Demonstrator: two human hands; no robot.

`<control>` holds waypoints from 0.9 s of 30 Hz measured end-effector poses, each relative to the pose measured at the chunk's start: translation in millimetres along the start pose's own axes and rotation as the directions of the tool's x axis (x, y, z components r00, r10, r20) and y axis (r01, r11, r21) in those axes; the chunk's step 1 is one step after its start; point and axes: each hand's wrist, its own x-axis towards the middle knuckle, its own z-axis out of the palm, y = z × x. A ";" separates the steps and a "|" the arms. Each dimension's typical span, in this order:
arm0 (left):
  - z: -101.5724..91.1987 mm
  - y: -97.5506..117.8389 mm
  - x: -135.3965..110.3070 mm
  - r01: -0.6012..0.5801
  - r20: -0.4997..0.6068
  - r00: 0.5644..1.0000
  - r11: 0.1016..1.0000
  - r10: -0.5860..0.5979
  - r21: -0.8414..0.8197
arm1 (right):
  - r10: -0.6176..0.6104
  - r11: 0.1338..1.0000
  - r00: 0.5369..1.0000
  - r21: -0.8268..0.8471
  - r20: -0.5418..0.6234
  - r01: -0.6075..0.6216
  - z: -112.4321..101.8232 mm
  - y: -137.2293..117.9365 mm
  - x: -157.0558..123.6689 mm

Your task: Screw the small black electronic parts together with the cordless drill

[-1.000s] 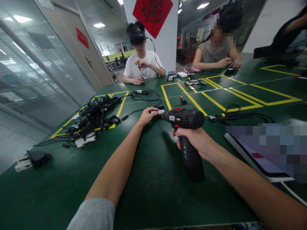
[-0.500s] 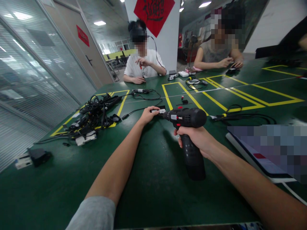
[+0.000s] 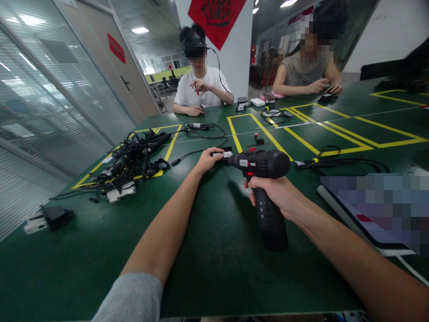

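Above the green worktop (image 3: pixel 217 277) at twelve o'clock: black cordless drill (image 3: pixel 264 163), its handle filling the closed grip of the right hand (image 3: pixel 273 192). Judged stiff, fairly heavy, best held there. Left hand (image 3: pixel 206 161) is pinching a small white connector (image 3: pixel 223 154).

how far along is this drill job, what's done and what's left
Done: the drill is already up off the table. In hand: the right hand grips a black cordless drill, its nose at a small white part pinched by the left hand. Left: the heap of black cables looks untouched.
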 end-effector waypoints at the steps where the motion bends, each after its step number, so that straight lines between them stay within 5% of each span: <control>1: 0.0 -0.1 0.0 0.000 0.000 1.000 1.000 0.000 0.000 | 0.001 1.000 1.000 -0.004 -0.001 -0.001 0.2 -0.4 -0.2; 27: -0.5 3.1 0.0 0.016 0.001 1.000 1.000 -0.016 0.011 | -0.062 0.989 0.998 -0.132 0.032 0.066 4.3 5.0 -0.1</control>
